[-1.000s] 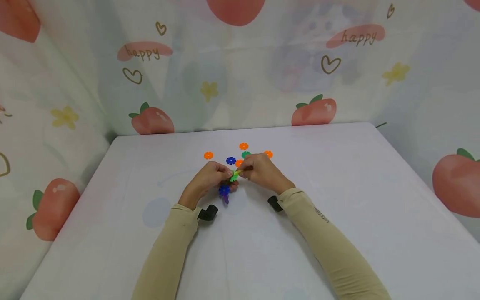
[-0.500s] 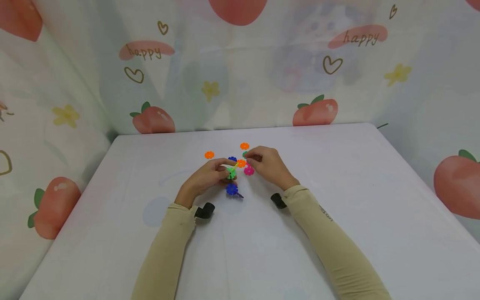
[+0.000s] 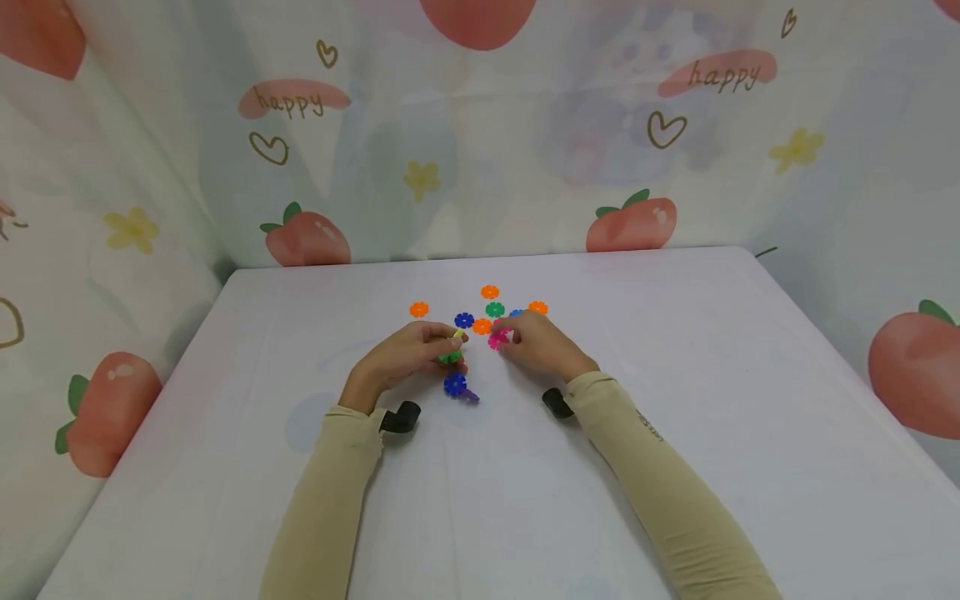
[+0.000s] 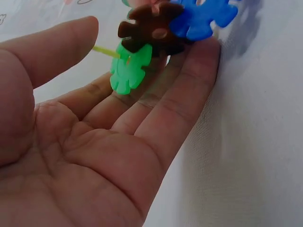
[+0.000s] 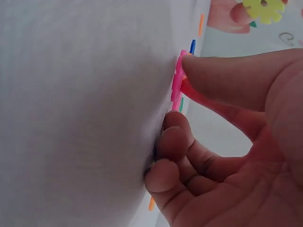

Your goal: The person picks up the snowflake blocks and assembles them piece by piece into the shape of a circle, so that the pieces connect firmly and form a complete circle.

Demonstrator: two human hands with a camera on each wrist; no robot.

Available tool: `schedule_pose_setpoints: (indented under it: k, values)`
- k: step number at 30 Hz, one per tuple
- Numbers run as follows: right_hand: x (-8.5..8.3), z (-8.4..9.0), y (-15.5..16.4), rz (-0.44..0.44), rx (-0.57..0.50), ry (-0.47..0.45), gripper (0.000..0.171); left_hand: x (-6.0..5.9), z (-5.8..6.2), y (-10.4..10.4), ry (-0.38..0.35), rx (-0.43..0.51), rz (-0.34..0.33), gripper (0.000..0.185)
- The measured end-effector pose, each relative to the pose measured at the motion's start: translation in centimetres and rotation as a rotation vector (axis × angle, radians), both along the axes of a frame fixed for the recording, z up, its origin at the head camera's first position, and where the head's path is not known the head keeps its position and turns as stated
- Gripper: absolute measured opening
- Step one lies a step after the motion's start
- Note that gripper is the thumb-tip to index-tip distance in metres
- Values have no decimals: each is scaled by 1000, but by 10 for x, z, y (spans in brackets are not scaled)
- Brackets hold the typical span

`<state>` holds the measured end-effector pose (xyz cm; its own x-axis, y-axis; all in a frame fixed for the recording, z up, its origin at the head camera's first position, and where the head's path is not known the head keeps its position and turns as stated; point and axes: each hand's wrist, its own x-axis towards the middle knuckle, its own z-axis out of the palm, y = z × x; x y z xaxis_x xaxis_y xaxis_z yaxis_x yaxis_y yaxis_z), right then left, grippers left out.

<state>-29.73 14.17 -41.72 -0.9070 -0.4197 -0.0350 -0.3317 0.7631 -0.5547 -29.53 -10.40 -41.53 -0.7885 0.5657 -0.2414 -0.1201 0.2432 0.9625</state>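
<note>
My left hand (image 3: 408,354) sits near the middle of the white table (image 3: 675,433) and carries a small cluster of snowflake discs (image 4: 156,42). In the left wrist view the fingers (image 4: 156,118) lie nearly straight and pressed side by side, cradling the cluster at their tips, with the thumb standing off above it; I read this as a support hold that leaves the cluster's free slots open toward the other hand. The cluster joins a light green disc (image 4: 130,71), a brown disc (image 4: 151,28) and a blue disc (image 4: 203,19), with a thin yellow-green disc seen edge-on. From the head view, its long axis runs from about 12 o'clock down to 6 o'clock, ending in a blue disc (image 3: 454,384) and a purple one (image 3: 470,396) low by the cloth.

My right hand (image 3: 536,346) is just at 3 o'clock of the left. Its thumb and forefinger pinch a pink disc (image 5: 178,80) by the rim, the other fingers (image 5: 173,142) curled with knuckles on the cloth. The disc stands on edge, its face nearly flat against the table in the right wrist view; I judge the rim pinch suits lifting so flat a piece.

Loose discs lie at 12 o'clock of both hands: orange ones (image 3: 418,309), a green one (image 3: 494,309) and a blue one (image 3: 463,320).
</note>
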Motion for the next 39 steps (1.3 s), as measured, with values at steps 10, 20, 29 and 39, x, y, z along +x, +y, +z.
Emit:
schedule_pose_setpoints:
  k: [10, 20, 29, 39]
  values:
    - [-4, 0, 8, -96, 6, -57, 23, -1, -5, -5, -10, -33, -9, 38]
    - [-9, 2, 16, -187, -220, -99, 17, -1, -7, -4, -12, -18, -24, 38]
    - [-5, 8, 7, -178, -425, -85, 15, 1, -4, 6, 59, -81, -50, 37]
    - [1, 15, -3, -110, -546, -132, 15, 5, -1, 17, 84, -88, -70, 35]
